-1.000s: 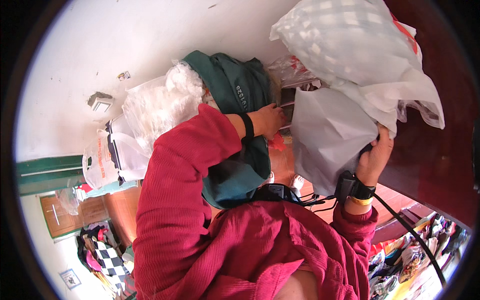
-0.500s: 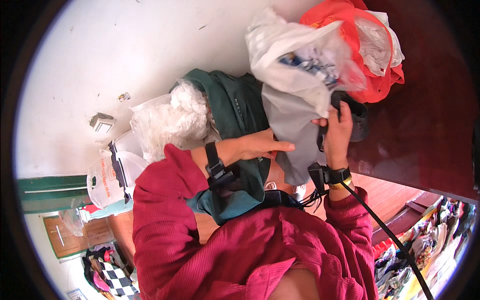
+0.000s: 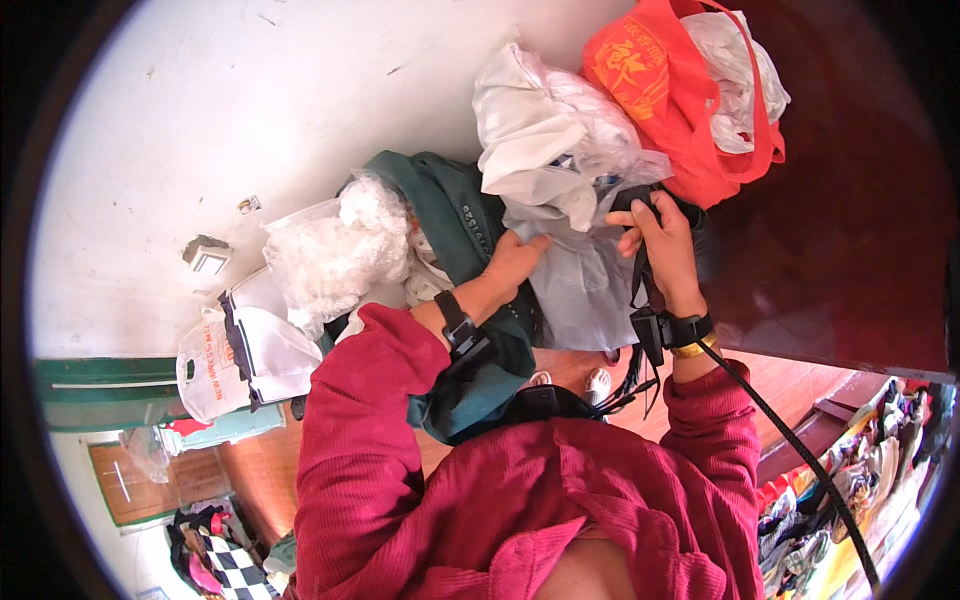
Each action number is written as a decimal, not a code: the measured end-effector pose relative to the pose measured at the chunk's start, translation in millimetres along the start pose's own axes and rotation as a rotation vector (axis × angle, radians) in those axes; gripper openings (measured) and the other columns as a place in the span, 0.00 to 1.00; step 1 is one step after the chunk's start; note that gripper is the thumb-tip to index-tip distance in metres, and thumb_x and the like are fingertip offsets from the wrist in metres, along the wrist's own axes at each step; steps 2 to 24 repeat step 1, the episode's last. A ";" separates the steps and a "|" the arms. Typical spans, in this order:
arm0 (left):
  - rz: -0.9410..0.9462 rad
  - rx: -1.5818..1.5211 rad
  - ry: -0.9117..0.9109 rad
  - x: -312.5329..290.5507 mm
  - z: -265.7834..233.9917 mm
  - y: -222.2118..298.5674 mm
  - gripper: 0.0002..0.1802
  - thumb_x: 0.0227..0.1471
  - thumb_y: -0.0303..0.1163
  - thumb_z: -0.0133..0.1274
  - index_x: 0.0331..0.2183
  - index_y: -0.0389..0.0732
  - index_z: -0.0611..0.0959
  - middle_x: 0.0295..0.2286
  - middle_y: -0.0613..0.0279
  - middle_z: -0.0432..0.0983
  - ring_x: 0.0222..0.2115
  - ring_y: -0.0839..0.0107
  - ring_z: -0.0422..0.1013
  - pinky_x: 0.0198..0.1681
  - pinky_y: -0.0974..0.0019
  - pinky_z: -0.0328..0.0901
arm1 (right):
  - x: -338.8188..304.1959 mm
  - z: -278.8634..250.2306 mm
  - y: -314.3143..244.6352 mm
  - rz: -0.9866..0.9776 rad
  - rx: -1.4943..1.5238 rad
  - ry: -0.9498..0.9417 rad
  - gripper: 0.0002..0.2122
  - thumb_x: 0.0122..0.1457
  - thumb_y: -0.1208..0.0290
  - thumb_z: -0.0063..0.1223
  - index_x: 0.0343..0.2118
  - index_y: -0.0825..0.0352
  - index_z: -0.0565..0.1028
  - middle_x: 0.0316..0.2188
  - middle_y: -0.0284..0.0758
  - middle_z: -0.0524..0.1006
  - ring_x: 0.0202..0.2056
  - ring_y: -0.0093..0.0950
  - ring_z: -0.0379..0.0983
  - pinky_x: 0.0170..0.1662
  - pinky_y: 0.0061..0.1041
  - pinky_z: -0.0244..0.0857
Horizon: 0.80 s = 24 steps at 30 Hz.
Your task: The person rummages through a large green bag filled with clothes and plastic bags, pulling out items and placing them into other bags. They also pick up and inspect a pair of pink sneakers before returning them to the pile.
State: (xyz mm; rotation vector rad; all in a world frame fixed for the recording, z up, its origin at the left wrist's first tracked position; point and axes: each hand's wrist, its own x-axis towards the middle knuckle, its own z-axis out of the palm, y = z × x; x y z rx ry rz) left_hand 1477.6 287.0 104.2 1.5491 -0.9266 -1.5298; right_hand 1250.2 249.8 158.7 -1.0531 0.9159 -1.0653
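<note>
A grey bag (image 3: 585,290) hangs in front of me, with a crumpled white plastic bag (image 3: 535,125) at its top that has blue-patterned contents. My left hand (image 3: 510,264) grips the grey bag's left edge, thumb on the grey side and the other fingers mostly hidden. At the upper right, my right hand (image 3: 665,245) pinches a black strap (image 3: 638,198) between thumb and fingers. Just left of the grey bag stands a dark green bag (image 3: 450,210), which my left wrist crosses.
A red tote (image 3: 655,105) stuffed with white plastic leans beyond my right hand, beside a dark red surface (image 3: 840,230). Crumpled clear plastic (image 3: 340,240) and white carrier bags (image 3: 270,345) sit to the left along the white wall. Clothes (image 3: 850,490) are heaped at lower right.
The white plastic bag has settled lower, hiding more of its contents. My left hand has moved up and left onto the grey bag's edge. My right hand's fingers have closed around the black strap.
</note>
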 end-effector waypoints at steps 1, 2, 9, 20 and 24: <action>0.007 0.002 0.023 0.5 -3.3 -2.7 0.20 0.55 0.34 0.54 0.47 0.34 0.74 0.39 0.61 0.76 0.39 0.68 0.73 0.44 0.61 0.67 | -2.7 -5.8 0.8 0.019 -0.055 0.013 0.10 0.65 0.69 0.41 0.43 0.70 0.64 0.34 0.46 0.79 0.19 0.21 0.72 0.22 0.17 0.68; 0.007 0.002 0.023 0.5 -3.3 -2.7 0.20 0.55 0.34 0.54 0.47 0.34 0.74 0.39 0.61 0.76 0.39 0.68 0.73 0.44 0.61 0.67 | -2.7 -5.8 0.8 0.019 -0.055 0.013 0.10 0.65 0.69 0.41 0.43 0.70 0.64 0.34 0.46 0.79 0.19 0.21 0.72 0.22 0.17 0.68; 0.007 0.002 0.023 0.5 -3.3 -2.7 0.20 0.55 0.34 0.54 0.47 0.34 0.74 0.39 0.61 0.76 0.39 0.68 0.73 0.44 0.61 0.67 | -2.7 -5.8 0.8 0.019 -0.055 0.013 0.10 0.65 0.69 0.41 0.43 0.70 0.64 0.34 0.46 0.79 0.19 0.21 0.72 0.22 0.17 0.68; 0.007 0.002 0.023 0.5 -3.3 -2.7 0.20 0.55 0.34 0.54 0.47 0.34 0.74 0.39 0.61 0.76 0.39 0.68 0.73 0.44 0.61 0.67 | -2.7 -5.8 0.8 0.019 -0.055 0.013 0.10 0.65 0.69 0.41 0.43 0.70 0.64 0.34 0.46 0.79 0.19 0.21 0.72 0.22 0.17 0.68; 0.007 0.002 0.023 0.5 -3.3 -2.7 0.20 0.55 0.34 0.54 0.47 0.34 0.74 0.39 0.61 0.76 0.39 0.68 0.73 0.44 0.61 0.67 | -2.7 -5.8 0.8 0.019 -0.055 0.013 0.10 0.65 0.69 0.41 0.43 0.70 0.64 0.34 0.46 0.79 0.19 0.21 0.72 0.22 0.17 0.68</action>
